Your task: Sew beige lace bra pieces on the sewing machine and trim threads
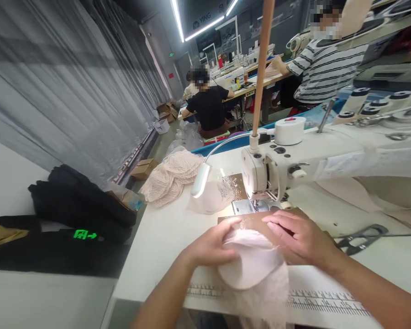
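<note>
A pale pink, cup-shaped fabric piece [251, 262] lies at the table's front edge, with a thin sheer part [269, 297] hanging below it. My left hand [210, 244] is closed on the cup's left side, thumb over the fabric and fingers along its upper edge. To the right, my right hand [299, 235] rests with its fingers stretched over the brown board [256, 223], close to the cup's upper right edge. Just beyond both hands are the needle and presser foot [256, 204] of a white sewing machine [255, 171].
Lace-patterned pieces [173, 176] are piled at the table's left. Another sheer piece [208, 196] lies beneath a small lamp [201, 180]. Scissors-like metal handles [363, 238] lie at right. A ruler strip [324, 301] runs along the front edge. Co-workers sit at machines beyond.
</note>
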{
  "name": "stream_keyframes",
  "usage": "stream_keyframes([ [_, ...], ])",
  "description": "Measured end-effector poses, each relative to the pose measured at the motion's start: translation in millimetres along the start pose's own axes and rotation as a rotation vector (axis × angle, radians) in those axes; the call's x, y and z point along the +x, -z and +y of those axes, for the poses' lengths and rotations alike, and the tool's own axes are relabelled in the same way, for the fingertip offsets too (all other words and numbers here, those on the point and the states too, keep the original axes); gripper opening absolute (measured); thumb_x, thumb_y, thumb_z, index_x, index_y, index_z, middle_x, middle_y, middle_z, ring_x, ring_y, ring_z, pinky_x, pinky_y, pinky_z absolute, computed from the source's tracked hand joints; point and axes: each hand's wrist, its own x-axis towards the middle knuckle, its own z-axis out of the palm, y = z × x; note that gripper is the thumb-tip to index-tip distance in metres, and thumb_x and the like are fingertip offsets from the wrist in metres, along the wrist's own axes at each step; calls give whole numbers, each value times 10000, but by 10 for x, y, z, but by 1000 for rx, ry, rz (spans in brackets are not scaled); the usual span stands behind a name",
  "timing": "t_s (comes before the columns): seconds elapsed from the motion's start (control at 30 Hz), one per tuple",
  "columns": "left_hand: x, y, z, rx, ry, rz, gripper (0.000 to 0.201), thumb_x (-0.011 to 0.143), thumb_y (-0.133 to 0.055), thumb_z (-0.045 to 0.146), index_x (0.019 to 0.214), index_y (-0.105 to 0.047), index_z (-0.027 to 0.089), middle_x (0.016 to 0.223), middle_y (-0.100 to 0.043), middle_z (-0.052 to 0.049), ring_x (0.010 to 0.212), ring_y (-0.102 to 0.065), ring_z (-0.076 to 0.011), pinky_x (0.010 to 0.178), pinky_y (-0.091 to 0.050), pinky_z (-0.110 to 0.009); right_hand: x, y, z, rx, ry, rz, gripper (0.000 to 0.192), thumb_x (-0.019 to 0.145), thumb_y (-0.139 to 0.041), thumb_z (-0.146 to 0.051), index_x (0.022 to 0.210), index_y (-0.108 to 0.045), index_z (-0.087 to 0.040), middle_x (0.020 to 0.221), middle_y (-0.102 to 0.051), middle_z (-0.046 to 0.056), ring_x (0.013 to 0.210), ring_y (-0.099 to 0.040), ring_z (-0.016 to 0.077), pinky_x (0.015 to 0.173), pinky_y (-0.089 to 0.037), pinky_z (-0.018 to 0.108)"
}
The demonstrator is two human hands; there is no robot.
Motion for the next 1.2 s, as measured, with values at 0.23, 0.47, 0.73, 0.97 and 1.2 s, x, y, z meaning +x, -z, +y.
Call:
stream_keyframes([
  [0.23,758,-70,-176,391,-77,110,742,701,-591,111,1404,-362,174,1261,-574,-116,1102,-568,-257,939,-461,-367,-5,103,-151,-26,99,-326,222,920,-458,-221,827,-659,-205,713,-595,15,675,-526,161,624,-371,285],
  [0.47,842,-12,-225,491,-80,265,466,802,-507,151,1267,-477,154,822,-619,-26,711,-573,-161,669,-471,-260,-1,54,-124,-99,30,-299,228,935,-431,-239,867,-646,-202,774,-591,22,738,-532,175,661,-373,296],
  [0.73,951,1,-127,652,-157,259,326,744,-499,47,1027,-609,166,718,-566,2,665,-539,-149,630,-454,-240,31,-40,-58,-333,-63,-215,228,894,-483,-205,1011,-677,-222,820,-604,41,752,-566,203,654,-413,323],
  [0.97,685,-113,69,772,-264,264,290,858,-425,112,1100,-578,158,942,-618,-91,860,-592,-207,755,-517,-332,30,-66,-79,-404,-50,-187,197,875,-500,-159,936,-683,-196,817,-630,40,728,-577,192,644,-423,318],
  [1.2,695,-298,-77,995,-259,122,333,875,-469,211,1185,-535,107,1295,-551,-181,1192,-514,-303,972,-473,-491,33,-61,-73,-421,-64,-164,275,884,-517,-189,1124,-652,-199,955,-674,52,715,-592,183,662,-446,324],
])
